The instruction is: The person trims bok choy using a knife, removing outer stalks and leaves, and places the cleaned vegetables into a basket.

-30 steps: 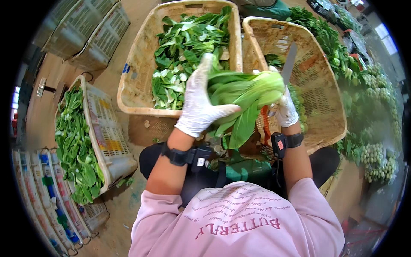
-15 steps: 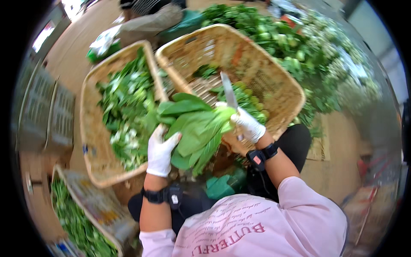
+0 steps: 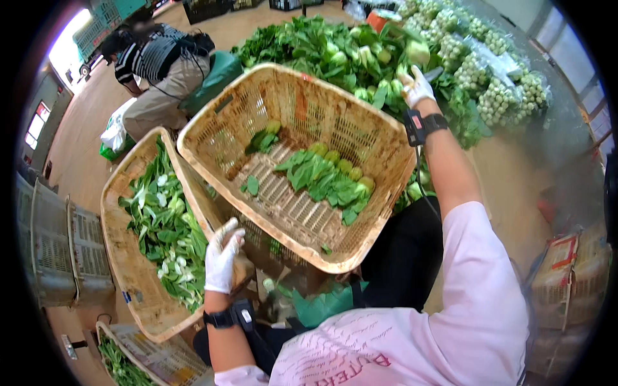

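My left hand [image 3: 222,257], in a white glove, is open and holds nothing. Its fingers spread beside the near edge of the left crate [image 3: 129,302], which contains loose bok choy leaves [image 3: 168,222]. My right hand [image 3: 417,89], gloved too, reaches far right over the heap of bok choy [image 3: 322,51]. A knife [image 3: 434,74] is in it, only part of the grey blade showing. One pale-based bok choy [image 3: 418,53] is right at its fingertips; whether they touch is unclear. Between my arms, the tan plastic crate [image 3: 248,209] has a row of bok choy [image 3: 328,177] on its slatted bottom.
Bagged pale-stemmed vegetables [image 3: 496,83] lie beyond the heap at the far right. A person in a striped top [image 3: 158,58] sits bent over at the far left. Grey crates [image 3: 55,244] line the left side, and another crate of greens [image 3: 122,360] stands lower left.
The bok choy that was between my hands is gone from them. My right hand has swung out to the far right with the knife; my left hand has moved slightly left and opened.
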`<state>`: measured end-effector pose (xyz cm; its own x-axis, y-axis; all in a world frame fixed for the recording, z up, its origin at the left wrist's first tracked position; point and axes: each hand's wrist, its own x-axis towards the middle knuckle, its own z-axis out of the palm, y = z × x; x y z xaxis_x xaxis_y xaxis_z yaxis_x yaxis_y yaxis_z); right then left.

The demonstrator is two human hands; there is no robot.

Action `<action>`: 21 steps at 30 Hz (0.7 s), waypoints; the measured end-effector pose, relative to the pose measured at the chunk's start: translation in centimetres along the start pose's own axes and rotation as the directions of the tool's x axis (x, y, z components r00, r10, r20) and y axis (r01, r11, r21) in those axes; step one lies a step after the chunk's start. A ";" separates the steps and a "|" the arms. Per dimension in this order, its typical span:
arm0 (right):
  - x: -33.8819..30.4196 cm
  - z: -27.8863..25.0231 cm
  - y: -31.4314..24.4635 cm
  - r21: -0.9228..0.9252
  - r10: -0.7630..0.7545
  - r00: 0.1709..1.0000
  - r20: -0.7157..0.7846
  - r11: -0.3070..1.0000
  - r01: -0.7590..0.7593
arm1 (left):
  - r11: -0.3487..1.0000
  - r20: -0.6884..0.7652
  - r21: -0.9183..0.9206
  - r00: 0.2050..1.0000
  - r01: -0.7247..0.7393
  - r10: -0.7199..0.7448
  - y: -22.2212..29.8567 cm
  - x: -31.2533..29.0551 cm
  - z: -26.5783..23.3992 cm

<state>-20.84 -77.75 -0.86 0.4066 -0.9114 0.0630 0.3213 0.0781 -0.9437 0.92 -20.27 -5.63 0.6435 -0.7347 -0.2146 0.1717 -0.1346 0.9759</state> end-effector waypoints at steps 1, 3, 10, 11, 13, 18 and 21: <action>-0.3 1.3 1.3 -0.112 -0.036 0.999 0.022 0.993 0.038 | 1.000 0.001 0.022 1.000 0.002 -0.002 -0.3 1.0 0.1; -4.3 7.7 2.3 0.453 0.292 0.956 0.004 0.852 -0.262 | 0.992 -0.046 0.120 0.998 0.042 -0.037 0.2 1.5 -1.0; -12.8 6.2 0.7 0.435 -0.021 0.985 0.171 0.899 -0.056 | 0.956 0.141 0.292 0.988 0.020 -0.064 4.6 9.9 7.7; -11.6 3.7 1.2 0.496 -0.058 0.949 0.311 0.861 -0.110 | 0.948 0.203 0.317 0.977 -0.008 -0.060 5.0 11.6 9.9; -10.3 1.2 1.9 0.522 -0.048 0.946 0.321 0.842 -0.134 | 0.940 0.316 0.342 0.942 0.000 -0.115 3.9 16.1 13.3; -9.7 0.8 0.3 0.430 0.031 0.998 0.058 0.901 -0.053 | 0.750 0.294 0.619 0.818 0.232 -0.495 -5.7 26.2 20.9; -8.9 -0.3 -0.1 0.511 0.005 0.993 0.116 0.857 -0.064 | 0.753 0.456 0.609 0.667 0.249 -0.589 -13.4 29.2 26.4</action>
<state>-24.78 -69.75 -1.42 0.5051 -0.8578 0.0954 0.6861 0.3320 -0.6473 -2.33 -57.48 -23.93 -0.0120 -0.7141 -0.7000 -0.1645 -0.6891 0.7057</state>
